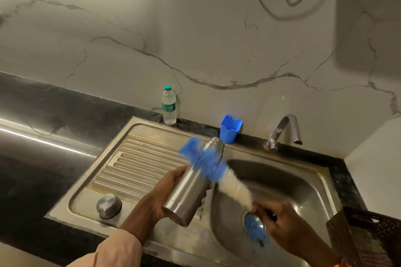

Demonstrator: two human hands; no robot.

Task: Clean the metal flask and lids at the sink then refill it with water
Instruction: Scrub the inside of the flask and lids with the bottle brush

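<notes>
— What's nearest to you there?

— A dark perforated crate (366, 238) at the lower right corner, and the two arms coming in over the sink (308, 182). The right hand (284, 221) is curled around the handle of a bottle brush (217, 171), low over the basin, just above the blue drain strainer (255, 226).

— And the flask?

— The left hand (165, 193) grips the metal flask (193, 184) around its lower body, tilted, mouth pointing up and away, right at the edge between drainboard and basin. The brush's white and blue bristles lie across the flask's upper half on the outside; they're blurred, so I can't tell more than that.

— Any lids?

— One rounded metal lid (109, 206) sits on the drainboard (138, 164), left of the flask and apart from it.

— Farther back?

— A blue cup (230, 129) on the black counter behind the sink, the tap (286, 130) to its right with its spout over the basin, and a clear plastic water bottle (168, 105) with a green cap standing upright against the marble wall.
</notes>
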